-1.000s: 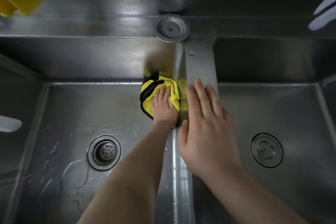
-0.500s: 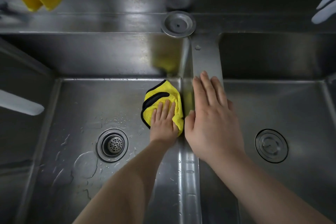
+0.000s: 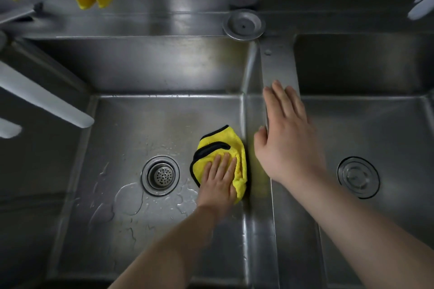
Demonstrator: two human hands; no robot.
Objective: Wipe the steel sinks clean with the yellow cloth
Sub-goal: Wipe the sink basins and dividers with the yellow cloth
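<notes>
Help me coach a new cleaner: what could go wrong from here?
1. The left hand presses the yellow cloth flat, close to the open strainer drain; a loose corner might snag there.
2. Water puddles lie on the left sink floor; the bunched cloth may only smear them.
3. The right hand rests on the divider, which could be slippery.

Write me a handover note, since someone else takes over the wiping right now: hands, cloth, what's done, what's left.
Left hand: fingers flat, pressing the yellow cloth on the left sink floor, against the divider wall.
Right hand: open, resting on the divider.
Done: cannot tell how much is wiped.
Left: water pooled near the strainer drain; the right sink holds no cloth yet.
</notes>
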